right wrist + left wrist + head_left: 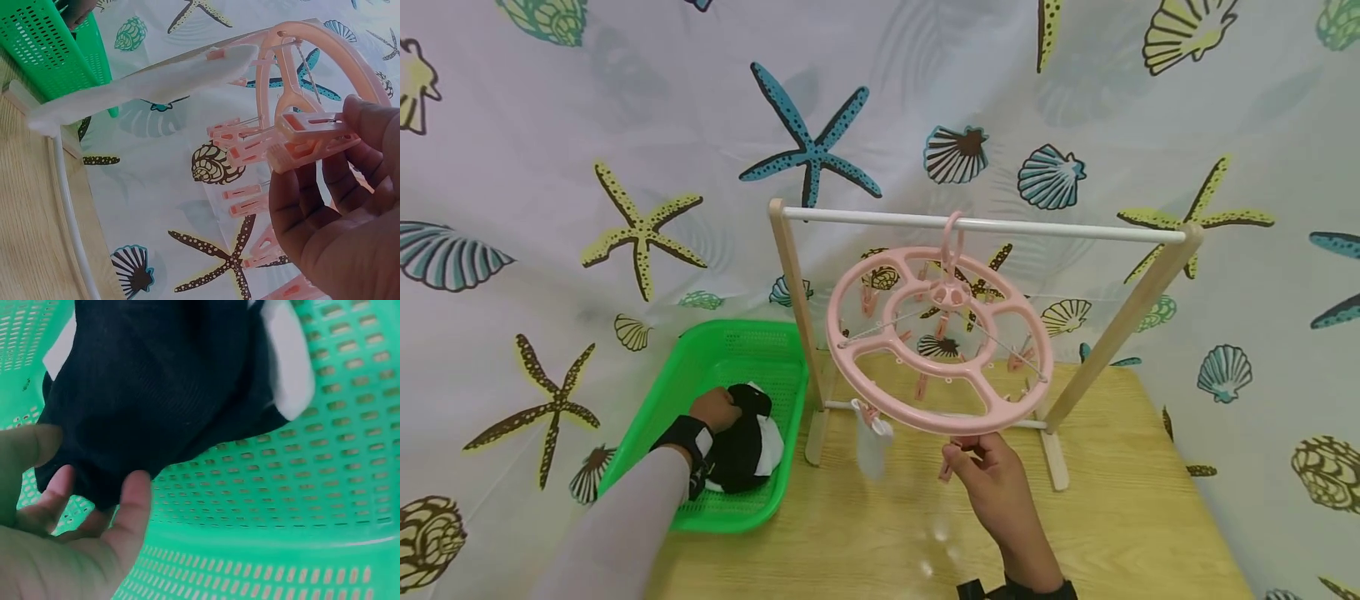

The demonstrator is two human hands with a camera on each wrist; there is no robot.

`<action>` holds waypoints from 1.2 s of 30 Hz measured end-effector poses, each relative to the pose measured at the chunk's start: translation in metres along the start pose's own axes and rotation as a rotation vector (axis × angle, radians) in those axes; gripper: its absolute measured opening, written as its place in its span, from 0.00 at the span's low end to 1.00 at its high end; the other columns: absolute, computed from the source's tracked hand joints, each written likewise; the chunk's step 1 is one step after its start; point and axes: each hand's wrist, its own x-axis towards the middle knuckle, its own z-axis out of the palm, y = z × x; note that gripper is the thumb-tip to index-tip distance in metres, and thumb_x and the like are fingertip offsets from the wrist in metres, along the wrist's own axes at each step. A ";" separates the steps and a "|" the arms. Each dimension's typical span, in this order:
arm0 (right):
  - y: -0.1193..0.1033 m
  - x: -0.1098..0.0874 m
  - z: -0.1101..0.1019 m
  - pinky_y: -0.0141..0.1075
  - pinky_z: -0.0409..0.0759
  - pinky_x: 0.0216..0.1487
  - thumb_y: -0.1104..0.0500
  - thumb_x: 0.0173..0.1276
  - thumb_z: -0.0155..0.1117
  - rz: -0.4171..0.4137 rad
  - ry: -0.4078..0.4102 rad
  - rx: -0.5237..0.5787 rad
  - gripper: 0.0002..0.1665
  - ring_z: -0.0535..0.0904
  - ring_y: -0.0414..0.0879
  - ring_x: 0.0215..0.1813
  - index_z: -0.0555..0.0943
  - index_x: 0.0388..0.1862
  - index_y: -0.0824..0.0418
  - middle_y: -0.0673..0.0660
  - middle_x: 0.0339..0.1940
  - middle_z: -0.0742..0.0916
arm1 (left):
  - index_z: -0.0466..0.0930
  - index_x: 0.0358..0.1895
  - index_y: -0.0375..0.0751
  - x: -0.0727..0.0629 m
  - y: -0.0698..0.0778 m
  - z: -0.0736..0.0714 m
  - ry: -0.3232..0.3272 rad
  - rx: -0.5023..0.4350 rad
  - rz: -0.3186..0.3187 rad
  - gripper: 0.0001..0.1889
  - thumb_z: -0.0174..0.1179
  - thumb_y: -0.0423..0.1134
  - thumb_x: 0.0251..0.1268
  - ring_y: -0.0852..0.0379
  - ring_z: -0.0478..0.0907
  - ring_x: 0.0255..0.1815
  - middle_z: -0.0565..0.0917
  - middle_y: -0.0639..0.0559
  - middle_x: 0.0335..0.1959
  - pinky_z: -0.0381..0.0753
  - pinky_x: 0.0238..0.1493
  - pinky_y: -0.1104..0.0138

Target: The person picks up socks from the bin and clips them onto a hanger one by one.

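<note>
Inside the green basket, my left hand holds the edge of a black knit cloth between thumb and fingers. White cloth shows beneath and beside the black. My right hand pinches a pink clothespin below the front rim of a round pink drying hanger. A white sock hangs from another clip on the hanger, left of that hand. In the right wrist view, the pinched clothespin's grip ends lie between thumb and fingers.
The hanger hooks over a white bar held by wooden posts. More pink clothespins dangle around its rings. The stand is on a wood-grain table, with a sea-patterned curtain behind and at both sides.
</note>
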 end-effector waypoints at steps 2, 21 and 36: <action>0.000 0.001 0.001 0.38 0.81 0.35 0.62 0.73 0.63 -0.007 0.002 -0.004 0.05 0.82 0.48 0.31 0.79 0.41 0.64 0.58 0.30 0.83 | 0.68 0.28 0.33 -0.003 -0.004 0.001 0.047 -0.010 0.008 0.11 0.56 0.34 0.66 0.50 0.68 0.21 0.70 0.43 0.21 0.70 0.28 0.60; -0.002 0.003 0.006 0.36 0.80 0.37 0.61 0.71 0.65 0.086 0.026 -0.042 0.08 0.81 0.47 0.36 0.80 0.44 0.64 0.57 0.37 0.82 | 0.70 0.65 0.25 -0.056 0.055 -0.011 0.232 -0.562 -0.065 0.23 0.53 0.37 0.76 0.36 0.80 0.48 0.73 0.27 0.61 0.82 0.44 0.56; 0.001 0.002 0.007 0.36 0.79 0.36 0.63 0.72 0.63 0.028 0.033 -0.014 0.05 0.82 0.48 0.32 0.79 0.42 0.64 0.57 0.33 0.82 | 0.83 0.49 0.39 -0.132 0.126 0.003 0.363 -0.584 0.237 0.11 0.64 0.38 0.69 0.54 0.79 0.35 0.84 0.45 0.44 0.77 0.36 0.64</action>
